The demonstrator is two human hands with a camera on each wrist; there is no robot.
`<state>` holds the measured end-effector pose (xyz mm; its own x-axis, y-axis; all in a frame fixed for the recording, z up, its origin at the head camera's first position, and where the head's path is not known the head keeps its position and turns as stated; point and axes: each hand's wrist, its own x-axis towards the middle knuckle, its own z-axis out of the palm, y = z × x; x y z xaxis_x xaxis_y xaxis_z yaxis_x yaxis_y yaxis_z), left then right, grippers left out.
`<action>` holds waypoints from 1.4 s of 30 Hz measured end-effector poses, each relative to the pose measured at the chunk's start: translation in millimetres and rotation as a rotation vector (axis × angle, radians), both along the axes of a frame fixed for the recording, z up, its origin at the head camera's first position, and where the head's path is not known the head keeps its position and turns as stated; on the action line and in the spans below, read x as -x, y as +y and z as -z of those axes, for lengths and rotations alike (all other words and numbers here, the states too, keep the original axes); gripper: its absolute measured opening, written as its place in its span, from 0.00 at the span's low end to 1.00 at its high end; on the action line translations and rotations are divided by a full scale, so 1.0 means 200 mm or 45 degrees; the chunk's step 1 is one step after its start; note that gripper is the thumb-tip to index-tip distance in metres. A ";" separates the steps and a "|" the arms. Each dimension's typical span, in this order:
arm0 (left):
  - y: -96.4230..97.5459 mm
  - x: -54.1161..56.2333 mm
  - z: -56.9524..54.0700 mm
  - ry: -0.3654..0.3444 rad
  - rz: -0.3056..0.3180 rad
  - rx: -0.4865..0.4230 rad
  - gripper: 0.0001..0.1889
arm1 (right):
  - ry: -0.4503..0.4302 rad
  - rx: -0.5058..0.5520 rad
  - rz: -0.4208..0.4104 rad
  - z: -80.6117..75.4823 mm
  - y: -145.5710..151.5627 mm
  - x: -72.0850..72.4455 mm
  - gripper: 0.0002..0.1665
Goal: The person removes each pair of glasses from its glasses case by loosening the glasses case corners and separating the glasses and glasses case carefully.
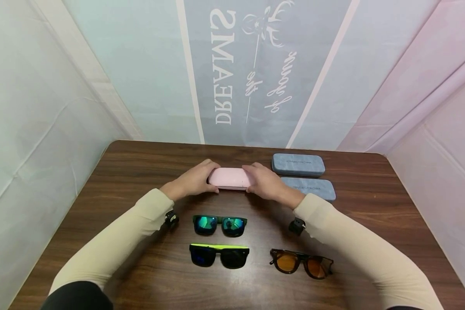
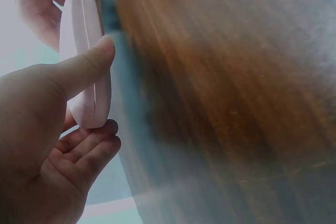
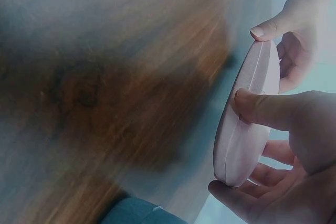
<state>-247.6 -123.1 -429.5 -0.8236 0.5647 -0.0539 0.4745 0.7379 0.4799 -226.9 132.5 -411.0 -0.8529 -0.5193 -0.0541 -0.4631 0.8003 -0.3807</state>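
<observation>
A pale pink glasses case (image 1: 229, 177), its lid closed, is held lengthwise between both hands near the far side of the table. My left hand (image 1: 193, 180) grips its left end, thumb along the front near the seam (image 2: 89, 30) and fingers behind and around the end. At the other end, my right hand (image 1: 266, 183) holds the case the same way, its thumb pressing the front side in the right wrist view. Just right of that hand lie two blue-grey glasses cases, the back one (image 1: 298, 165) whole in view and the front one (image 1: 311, 187) partly covered by the hand.
Nearer on the brown wooden table (image 1: 147, 267) lie sunglasses with blue-green lenses (image 1: 219, 226), black sunglasses with a lime-green top (image 1: 219, 256) and a dark-framed pair with orange lenses (image 1: 301, 263). A printed cloth (image 1: 159, 86) hangs behind the table's back edge.
</observation>
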 end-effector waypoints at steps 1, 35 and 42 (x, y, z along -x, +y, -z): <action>0.00 0.01 0.00 0.007 0.001 0.000 0.36 | 0.006 0.002 0.001 0.00 0.00 0.00 0.43; 0.10 0.22 -0.02 0.031 -0.062 0.064 0.39 | -0.004 -0.037 0.168 0.00 0.01 0.19 0.42; 0.12 0.24 -0.02 0.016 -0.090 0.096 0.40 | -0.026 -0.041 0.188 0.01 0.01 0.22 0.43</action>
<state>-295.7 -99.3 -424.8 -0.8619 0.5001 -0.0839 0.4257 0.8036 0.4160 -271.0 134.8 -412.5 -0.9186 -0.3857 -0.0864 -0.3318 0.8712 -0.3619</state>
